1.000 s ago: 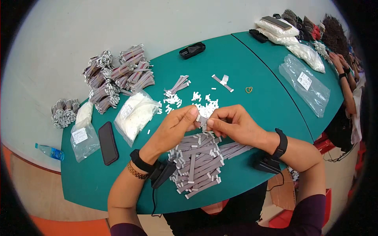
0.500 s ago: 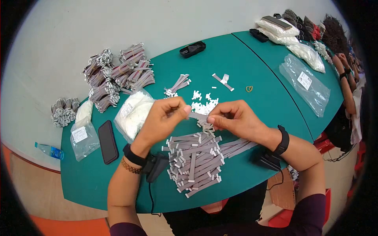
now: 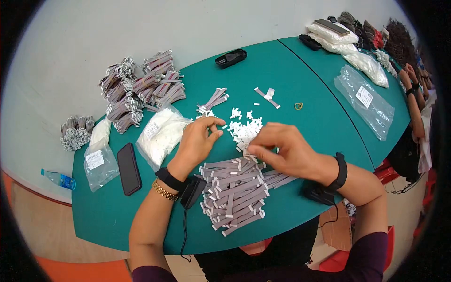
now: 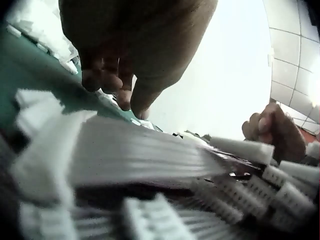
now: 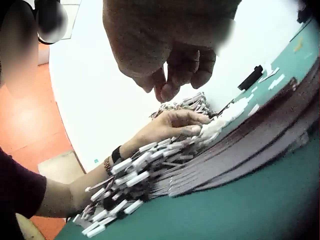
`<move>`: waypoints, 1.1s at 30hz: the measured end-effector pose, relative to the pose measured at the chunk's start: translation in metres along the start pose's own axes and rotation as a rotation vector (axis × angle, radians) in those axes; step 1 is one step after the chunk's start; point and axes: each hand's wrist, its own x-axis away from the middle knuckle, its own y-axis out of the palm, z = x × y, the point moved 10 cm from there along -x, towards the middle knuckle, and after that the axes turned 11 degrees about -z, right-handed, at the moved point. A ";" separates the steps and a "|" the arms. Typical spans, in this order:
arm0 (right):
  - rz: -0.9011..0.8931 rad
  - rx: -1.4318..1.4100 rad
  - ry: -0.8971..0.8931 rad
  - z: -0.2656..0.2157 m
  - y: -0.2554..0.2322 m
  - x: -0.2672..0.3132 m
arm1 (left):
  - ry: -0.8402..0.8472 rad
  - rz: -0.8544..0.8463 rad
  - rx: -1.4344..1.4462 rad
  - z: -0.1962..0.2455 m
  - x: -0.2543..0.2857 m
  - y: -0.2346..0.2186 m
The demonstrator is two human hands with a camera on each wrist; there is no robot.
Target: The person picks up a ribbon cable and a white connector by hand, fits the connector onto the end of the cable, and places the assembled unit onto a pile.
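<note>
In the head view my left hand (image 3: 196,141) reaches over the table, thumb and index finger apart. A small white connector (image 3: 224,127) shows right at its fingertips. My right hand (image 3: 284,148) is bent inward beside a heap of white connectors (image 3: 246,131), thumb and fingers close together. I cannot tell whether anything is between them. Below both hands lies a pile of grey ribbon cables (image 3: 235,197) with white end connectors. In the left wrist view, cables (image 4: 145,155) fill the foreground. The right wrist view shows the left hand (image 5: 165,125) beyond the pile.
Bundled cables (image 3: 141,89) stand by the wall. A bag of white pieces (image 3: 162,134), a phone (image 3: 129,169) and a bottle (image 3: 60,179) are at left. A black case (image 3: 230,58) and rubber bands (image 3: 298,106) lie farther back. Another person's arms (image 3: 411,89) show at far right.
Earlier a ribbon cable was held between both hands, then stretched from left to right. Now the left hand is off it, fingers spread, and that cable no longer shows between the hands.
</note>
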 end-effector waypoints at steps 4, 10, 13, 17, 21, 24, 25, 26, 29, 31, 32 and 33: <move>-0.242 0.172 0.282 0.028 0.002 0.000 | 0.032 -0.002 -0.039 0.006 -0.002 0.001; -0.635 0.200 0.339 0.033 0.019 0.015 | 0.005 -0.038 -0.061 -0.001 -0.007 0.005; -0.732 0.187 0.349 0.033 0.027 0.021 | -0.054 -0.035 -0.034 -0.005 -0.007 0.004; -0.765 0.206 0.278 0.033 0.037 0.024 | -0.057 -0.029 -0.016 -0.012 -0.008 0.005; -0.779 0.167 0.288 0.030 0.031 0.022 | -0.030 -0.008 -0.031 -0.009 -0.005 0.003; -0.779 0.143 0.329 0.030 0.023 0.020 | -0.027 -0.050 0.042 -0.008 -0.003 0.001; -0.775 0.147 0.331 0.031 0.019 0.020 | -0.032 -0.076 0.081 -0.006 -0.002 0.002; -0.769 0.151 0.333 0.031 0.015 0.019 | -0.039 -0.109 0.225 -0.006 -0.002 0.004; -0.735 0.059 0.257 0.028 0.006 0.016 | -0.044 -0.190 0.554 0.004 -0.001 0.009; -0.697 -0.070 0.238 0.034 0.007 0.013 | -0.026 -0.222 0.631 0.015 0.000 0.011; -0.677 -0.133 0.228 0.035 0.007 0.011 | -0.026 -0.250 0.686 0.020 0.000 0.015; -0.612 -0.254 0.265 0.036 0.004 0.009 | -0.026 -0.278 0.739 0.024 0.002 0.020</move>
